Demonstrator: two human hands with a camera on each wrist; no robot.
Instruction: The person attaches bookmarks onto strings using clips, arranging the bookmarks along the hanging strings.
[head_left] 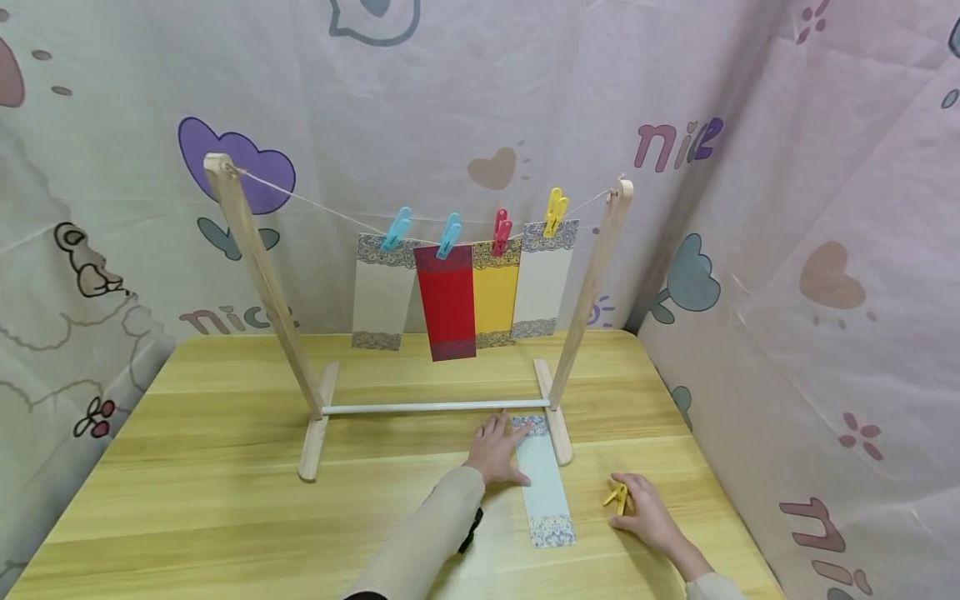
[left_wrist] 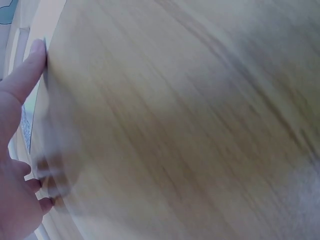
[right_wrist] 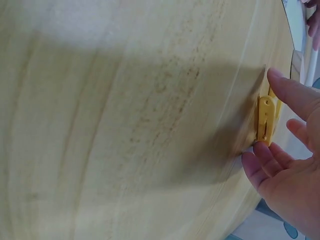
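A pale blue paper strip [head_left: 542,483] with patterned ends lies on the table. My left hand [head_left: 495,454] is at its upper left, fingers spread, index finger reaching over the patterned end and thumb at the left edge. In the left wrist view a fingertip of this hand [left_wrist: 17,200] meets the strip's pale edge. To the right of the strip, my right hand [head_left: 647,510] holds a yellow clothespin [head_left: 618,497] low over the table. The right wrist view has the clothespin [right_wrist: 266,117] between thumb and fingertips, with more yellow plastic partly hidden behind it.
A wooden stand [head_left: 596,292] with a white crossbar [head_left: 435,407] rises behind my hands. From its sagging string hang several patterned paper strips, one of them red [head_left: 447,304], held by blue, red and yellow clothespins [head_left: 555,212]. Printed cloth [head_left: 750,333] surrounds the table.
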